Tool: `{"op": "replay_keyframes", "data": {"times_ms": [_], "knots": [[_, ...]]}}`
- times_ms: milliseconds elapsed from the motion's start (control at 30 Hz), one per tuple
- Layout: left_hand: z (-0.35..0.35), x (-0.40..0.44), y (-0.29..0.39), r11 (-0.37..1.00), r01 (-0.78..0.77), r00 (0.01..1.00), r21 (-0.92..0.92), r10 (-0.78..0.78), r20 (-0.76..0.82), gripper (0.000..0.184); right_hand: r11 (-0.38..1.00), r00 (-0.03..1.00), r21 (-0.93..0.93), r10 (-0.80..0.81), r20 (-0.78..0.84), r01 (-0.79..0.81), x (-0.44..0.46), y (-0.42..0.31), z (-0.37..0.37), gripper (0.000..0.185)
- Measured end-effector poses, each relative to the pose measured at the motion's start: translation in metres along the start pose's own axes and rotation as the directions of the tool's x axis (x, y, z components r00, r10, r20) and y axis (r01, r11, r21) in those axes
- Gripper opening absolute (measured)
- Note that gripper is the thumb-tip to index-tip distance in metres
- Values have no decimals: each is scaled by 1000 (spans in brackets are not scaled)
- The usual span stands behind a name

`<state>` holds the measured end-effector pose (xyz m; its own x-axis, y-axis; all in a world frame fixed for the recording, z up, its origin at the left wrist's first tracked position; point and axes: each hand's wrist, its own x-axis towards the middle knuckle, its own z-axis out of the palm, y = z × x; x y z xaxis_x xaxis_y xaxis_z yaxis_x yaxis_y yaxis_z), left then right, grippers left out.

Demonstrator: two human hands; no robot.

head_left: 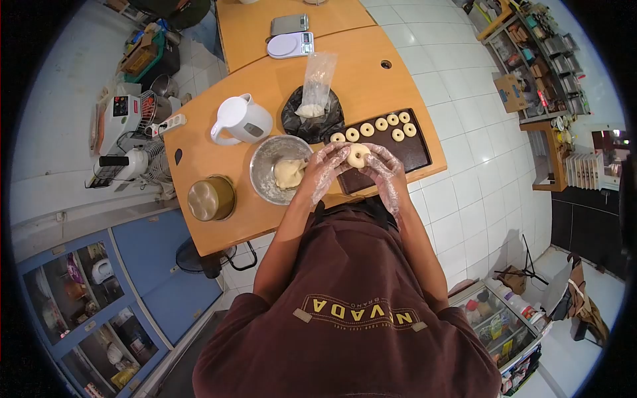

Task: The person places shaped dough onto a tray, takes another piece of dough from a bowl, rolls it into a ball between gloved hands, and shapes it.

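Observation:
Between my two hands I hold a ring of raw dough [358, 156], with a small hole in its middle. My left hand [323, 171] grips its left side and my right hand [387, 174] its right side; both wear clear plastic gloves. Below and behind the ring lies a dark baking tray [415, 156] with several dough rings [367, 129] along its far side. Left of my left hand, a metal bowl [264, 179] holds a lump of dough [289, 172].
A white electric kettle [242, 119] and an upturned-looking metal pot [212, 199] stand at the left. Behind the bowl, a clear bag of white powder [316, 86] sits on a black plastic bag [292, 123]. Farther back is a white kitchen scale [289, 45]. The wooden table [378, 83] ends at the right.

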<state>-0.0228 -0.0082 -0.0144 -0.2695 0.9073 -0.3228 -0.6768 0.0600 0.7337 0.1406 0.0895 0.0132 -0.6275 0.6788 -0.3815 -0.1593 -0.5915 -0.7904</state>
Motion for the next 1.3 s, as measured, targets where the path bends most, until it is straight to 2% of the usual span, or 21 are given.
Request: {"op": "replay_keyframes", "data": {"times_ms": [100, 367, 500, 767, 1067, 1300], "knots": [[1, -2, -2, 999, 28, 999, -40, -29, -21, 32, 999, 999, 6, -43, -22, 43, 2, 1, 2, 28], [7, -3, -3, 996, -87, 996, -8, 87, -23, 32, 999, 999, 31, -43, 12, 42, 2, 2, -5, 26], [2, 0, -7, 996, -77, 997, 46, 78, -28, 32, 998, 998, -19, -61, 9, 61, 2, 3, -4, 32], [5, -2, -5, 997, -75, 997, 11, 76, -24, 30, 999, 997, -4, -35, 61, 35, -2, -5, 3, 40], [8, -1, -4, 993, -82, 993, 85, 89, -79, 30, 992, 1000, -122, -14, 15, 16, 2, 5, -4, 31], [7, -3, -10, 997, -68, 994, 41, 72, -87, 33, 998, 998, -3, -58, -28, 58, 3, 7, 0, 25]]}}
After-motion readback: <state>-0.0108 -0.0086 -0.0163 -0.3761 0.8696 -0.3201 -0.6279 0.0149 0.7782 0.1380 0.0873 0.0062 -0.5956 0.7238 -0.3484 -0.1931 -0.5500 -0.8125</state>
